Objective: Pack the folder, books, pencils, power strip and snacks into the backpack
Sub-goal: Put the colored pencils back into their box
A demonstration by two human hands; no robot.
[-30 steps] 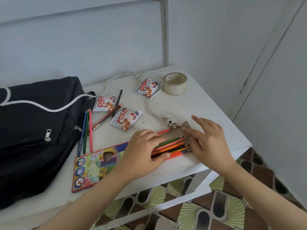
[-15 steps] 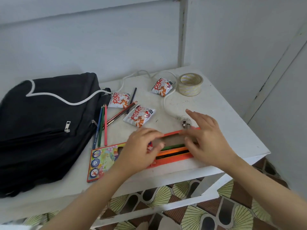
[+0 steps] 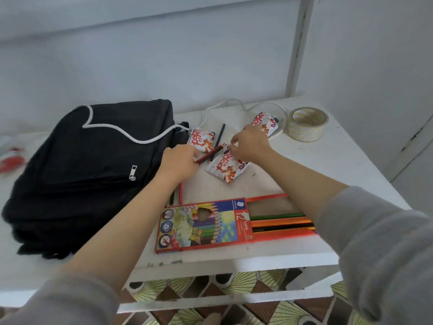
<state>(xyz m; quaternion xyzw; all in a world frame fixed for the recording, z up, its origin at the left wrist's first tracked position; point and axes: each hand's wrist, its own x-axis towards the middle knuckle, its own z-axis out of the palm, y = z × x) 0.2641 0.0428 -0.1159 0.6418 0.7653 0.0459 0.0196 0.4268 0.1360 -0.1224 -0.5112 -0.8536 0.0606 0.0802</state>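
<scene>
A black backpack [image 3: 93, 174] lies zipped on the left of the white table [image 3: 339, 160]. Loose pencils lie beside it. My left hand [image 3: 179, 164] is closed over their lower ends, and a red-brown pencil [image 3: 210, 154] sticks out of its fingers. My right hand [image 3: 251, 144] has its fingertips at that pencil's tip; whether they pinch it I cannot tell. Three snack packets [image 3: 202, 140] [image 3: 226, 168] [image 3: 266, 123] lie around the hands. The pencil box [image 3: 201, 226] rests near the front edge with its tray [image 3: 281, 225] slid out to the right. A white power cable [image 3: 225, 104] runs behind.
A roll of tape [image 3: 307, 124] stands at the back right. Blurred red things [image 3: 10, 160] lie at the far left. A dark pencil [image 3: 220, 134] lies between two packets. A wall is close behind the table, and patterned floor shows below the front edge.
Both hands have left the pencil box and moved back to the loose pencils by the backpack. The box stays with its tray pulled out. The view has shifted left.
</scene>
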